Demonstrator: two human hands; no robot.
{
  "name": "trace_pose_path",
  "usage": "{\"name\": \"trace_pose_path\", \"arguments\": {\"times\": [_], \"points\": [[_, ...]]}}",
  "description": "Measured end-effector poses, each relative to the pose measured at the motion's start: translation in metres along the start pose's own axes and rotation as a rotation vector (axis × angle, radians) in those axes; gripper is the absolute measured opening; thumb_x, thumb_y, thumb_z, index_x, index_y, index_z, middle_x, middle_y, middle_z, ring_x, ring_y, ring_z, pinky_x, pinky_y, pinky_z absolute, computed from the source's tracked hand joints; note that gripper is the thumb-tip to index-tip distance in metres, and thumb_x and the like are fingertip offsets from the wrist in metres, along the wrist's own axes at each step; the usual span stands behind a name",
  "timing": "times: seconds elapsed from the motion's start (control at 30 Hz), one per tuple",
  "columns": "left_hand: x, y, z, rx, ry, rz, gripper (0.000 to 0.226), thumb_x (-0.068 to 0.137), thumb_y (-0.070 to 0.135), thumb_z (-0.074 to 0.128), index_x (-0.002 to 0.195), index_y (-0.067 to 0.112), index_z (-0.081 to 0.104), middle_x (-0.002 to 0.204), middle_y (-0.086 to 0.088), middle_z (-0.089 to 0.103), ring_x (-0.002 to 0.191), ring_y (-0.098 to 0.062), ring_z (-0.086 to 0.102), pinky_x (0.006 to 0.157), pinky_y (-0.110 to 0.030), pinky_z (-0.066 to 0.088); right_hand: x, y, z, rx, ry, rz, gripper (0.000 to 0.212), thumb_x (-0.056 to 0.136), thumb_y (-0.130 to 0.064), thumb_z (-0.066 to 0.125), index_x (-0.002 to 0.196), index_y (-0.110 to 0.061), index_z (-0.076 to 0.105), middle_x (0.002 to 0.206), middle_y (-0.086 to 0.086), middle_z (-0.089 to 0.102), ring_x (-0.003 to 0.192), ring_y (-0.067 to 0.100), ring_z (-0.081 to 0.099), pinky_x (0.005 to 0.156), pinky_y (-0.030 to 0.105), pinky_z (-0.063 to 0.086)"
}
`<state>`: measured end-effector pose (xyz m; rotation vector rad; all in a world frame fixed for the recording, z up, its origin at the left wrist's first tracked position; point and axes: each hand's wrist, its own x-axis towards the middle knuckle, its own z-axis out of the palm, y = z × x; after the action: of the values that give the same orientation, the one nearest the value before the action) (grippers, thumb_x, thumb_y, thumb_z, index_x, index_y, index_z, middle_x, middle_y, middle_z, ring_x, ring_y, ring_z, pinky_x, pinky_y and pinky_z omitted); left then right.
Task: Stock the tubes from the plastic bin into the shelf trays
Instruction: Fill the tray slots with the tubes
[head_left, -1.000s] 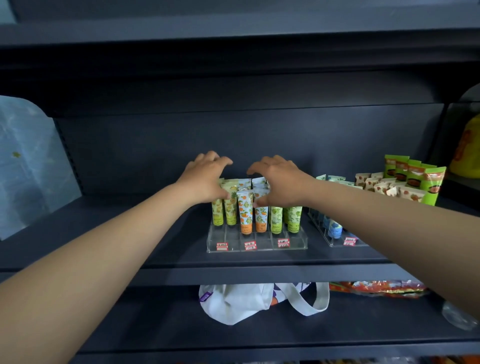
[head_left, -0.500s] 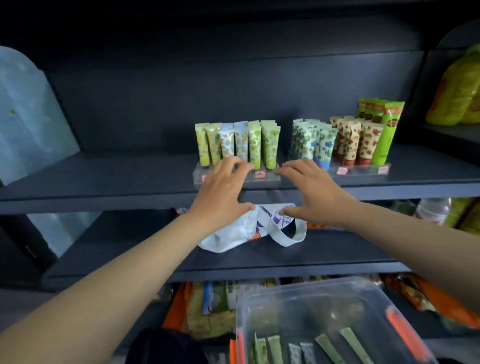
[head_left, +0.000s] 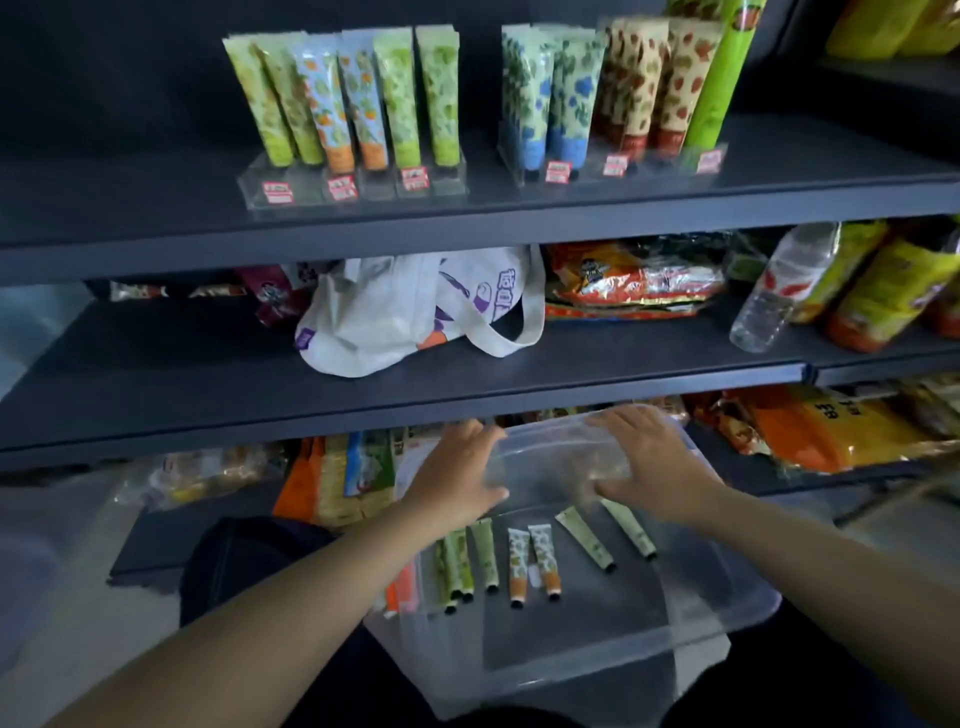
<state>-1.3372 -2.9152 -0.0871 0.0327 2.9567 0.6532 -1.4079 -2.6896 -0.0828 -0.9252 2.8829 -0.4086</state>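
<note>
Tubes (head_left: 519, 566) lie caps-near (lengthwise) in bin (head_left: 717, 597); both hands spread, holding nothing.

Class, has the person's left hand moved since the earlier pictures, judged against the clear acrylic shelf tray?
Yes. The left hand has dropped from the clear acrylic shelf tray of green and orange tubes down to the transparent plastic bin below the shelves.

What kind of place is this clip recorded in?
Most likely a small retail shop: dark shelving holds tubes upright in clear trays with red price tags, and snack packets fill the shelf below.
</note>
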Motion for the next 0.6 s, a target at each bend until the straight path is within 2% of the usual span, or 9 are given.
{"name": "trace_pose_path", "arguments": {"times": [0.07, 0.13, 0.33, 0.47, 0.6], "points": [[0.003, -0.004, 0.031, -0.058, -0.084, -0.073, 0.06, 0.083, 0.029, 0.067, 0.135, 0.022, 0.038, 0.134, 0.001, 0.038, 0.128, -0.015, 0.036, 0.101, -0.029, 0.036, -0.007, 0.016, 0.022, 0.031, -0.043, 0.064, 0.072, 0.074, -0.046, 0.068, 0.137, -0.02, 0.043, 0.135, 0.0, 0.044, 0.128, 0.025, 0.037, 0.105, 0.034, 0.027], [0.007, -0.009, 0.059, -0.097, -0.15, -0.142, 0.059, 0.083, 0.027, 0.067, 0.134, 0.021, 0.039, 0.136, 0.001, 0.039, 0.128, -0.016, 0.037, 0.102, -0.028, 0.035, -0.013, 0.032, 0.044, 0.08, -0.051, 0.112, 0.069, 0.075, -0.039, 0.072, 0.135, -0.019, 0.044, 0.134, 0.0, 0.046, 0.127, 0.026, 0.038, 0.104, 0.033, 0.029], [0.025, -0.023, 0.122, -0.208, -0.277, -0.375, 0.06, 0.081, 0.027, 0.07, 0.133, 0.018, 0.041, 0.136, -0.002, 0.04, 0.125, -0.019, 0.042, 0.095, -0.024, 0.032, -0.019, 0.074, 0.101, 0.171, -0.262, 0.323, 0.076, 0.072, -0.045, 0.073, 0.137, -0.021, 0.041, 0.138, 0.003, 0.044, 0.128, 0.028, 0.037, 0.104, 0.037, 0.033], [0.037, -0.024, 0.162, -0.343, -0.312, -0.482, 0.049, 0.073, 0.017, 0.073, 0.118, 0.013, 0.052, 0.113, -0.001, 0.054, 0.11, -0.023, 0.055, 0.085, -0.025, 0.044, -0.01, 0.092, 0.13, 0.265, -0.375, 0.498, 0.078, 0.079, -0.039, 0.068, 0.143, -0.019, 0.03, 0.137, 0.009, 0.041, 0.126, 0.03, 0.039, 0.104, 0.034, 0.034], [0.053, -0.017, 0.193, -0.387, -0.371, -0.513, 0.043, 0.073, 0.018, 0.071, 0.113, 0.01, 0.057, 0.11, -0.009, 0.06, 0.1, -0.025, 0.06, 0.078, -0.03, 0.048, 0.0, 0.104, 0.153, 0.407, -0.377, 0.654, 0.072, 0.083, -0.035, 0.065, 0.142, -0.014, 0.031, 0.132, 0.016, 0.046, 0.122, 0.031, 0.045, 0.098, 0.036, 0.039]]}}
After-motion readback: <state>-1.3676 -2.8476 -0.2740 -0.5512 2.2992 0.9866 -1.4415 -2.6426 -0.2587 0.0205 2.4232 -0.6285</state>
